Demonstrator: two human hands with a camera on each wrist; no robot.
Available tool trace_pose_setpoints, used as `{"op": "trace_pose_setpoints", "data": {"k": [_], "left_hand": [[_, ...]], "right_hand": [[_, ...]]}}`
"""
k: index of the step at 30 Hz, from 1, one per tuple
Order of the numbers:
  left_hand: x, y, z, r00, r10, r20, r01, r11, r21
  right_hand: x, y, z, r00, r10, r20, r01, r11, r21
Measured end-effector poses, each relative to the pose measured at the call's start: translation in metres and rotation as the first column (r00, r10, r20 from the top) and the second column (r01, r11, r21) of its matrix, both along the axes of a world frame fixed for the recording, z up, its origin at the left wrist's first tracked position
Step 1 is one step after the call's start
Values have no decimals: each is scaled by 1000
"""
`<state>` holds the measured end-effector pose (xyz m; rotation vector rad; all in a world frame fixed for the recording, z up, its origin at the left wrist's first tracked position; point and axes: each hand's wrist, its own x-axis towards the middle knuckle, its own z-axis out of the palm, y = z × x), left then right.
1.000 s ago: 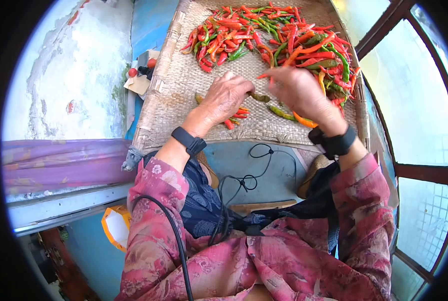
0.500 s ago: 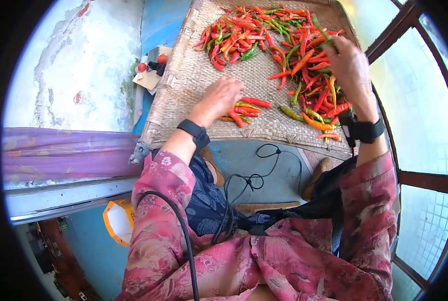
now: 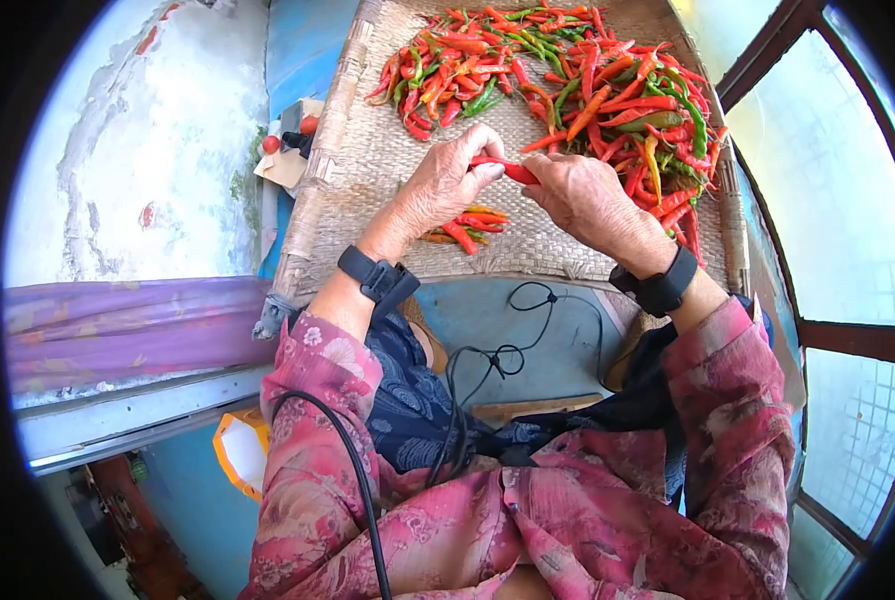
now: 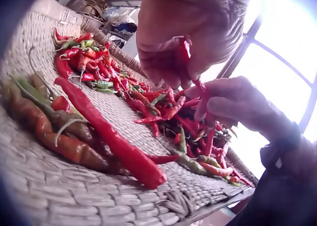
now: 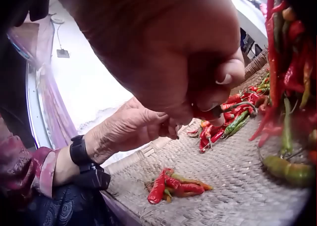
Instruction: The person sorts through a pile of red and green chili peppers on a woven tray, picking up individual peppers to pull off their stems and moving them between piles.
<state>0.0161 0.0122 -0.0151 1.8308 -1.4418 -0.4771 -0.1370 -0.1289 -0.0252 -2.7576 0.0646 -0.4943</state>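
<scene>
A red chili pepper (image 3: pixel 515 171) spans the gap between the two hands, above the woven tray. My left hand (image 3: pixel 445 190) pinches one end between thumb and fingers, while my right hand (image 3: pixel 599 205) grips the other. In the left wrist view the red chili (image 4: pixel 202 88) shows between both sets of fingers. A small bunch of red and orange chilies (image 3: pixel 467 229) lies on the weave just below the hands; the right wrist view shows this bunch (image 5: pixel 181 186) too. Behind my right hand spreads a large heap of red and green chilies (image 3: pixel 667 130).
Another pile of chilies (image 3: pixel 457 70) lies at the tray's far left. The woven tray (image 3: pixel 367 150) has a raised rim. A peeling wall (image 3: pixel 147 130) stands on the left, framed window panes (image 3: pixel 827 200) on the right. A black cable (image 3: pixel 507 350) loops below the tray.
My right hand went out over the large heap with a greenish chili, then came back beside the left. Both hands now hold one red chili between them.
</scene>
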Motion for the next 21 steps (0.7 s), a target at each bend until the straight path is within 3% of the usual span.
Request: {"op": "trace_pose_setpoints", "data": {"k": [1, 3, 5, 6, 7, 8, 9, 11, 13, 15, 17, 19, 21], "left_hand": [[1, 3, 1, 1000, 6, -1, -6, 1000, 1], [3, 7, 3, 982, 26, -185, -44, 995, -94], [21, 18, 2, 968, 65, -241, -72, 997, -22], [32, 27, 0, 999, -49, 8, 48, 997, 55], [39, 36, 0, 953, -180, 244, 144, 977, 160], [43, 46, -2, 900, -259, 351, 152, 941, 303], [41, 50, -8, 901, -255, 352, 147, 941, 306], [34, 54, -21, 843, -293, 451, 36, 868, 496], [25, 52, -21, 834, -288, 471, -7, 848, 530], [25, 46, -26, 837, -295, 461, -31, 815, 579], [23, 43, -28, 837, -271, 476, -56, 822, 566], [21, 39, -25, 836, -246, 491, -82, 829, 553], [21, 32, -18, 918, -21, 395, -165, 887, 430]], "right_hand": [[0, 0, -1, 1000, 6, -1, -6, 1000, 1], [-2, -6, 3, 998, 41, 43, -44, 996, 81], [-2, -20, 15, 996, -87, 32, 84, 993, 84], [-2, -30, 26, 985, -161, 55, 158, 986, 59], [-3, -41, 37, 969, -232, 78, 230, 972, 36], [-6, -53, 45, 944, -303, 128, 303, 953, 21], [-9, -65, 51, 911, -372, 179, 375, 927, 14], [-14, -86, 62, 860, -465, 211, 484, 874, -46], [-17, -102, 59, 821, -525, 224, 543, 840, -19], [-18, -107, 57, 717, -518, 466, 635, 762, -130], [-17, -94, 58, 736, -513, 442, 613, 782, -112], [-15, -75, 57, 852, -387, 351, 439, 895, -79], [-10, -56, 47, 891, -323, 318, 360, 931, -62]]}}
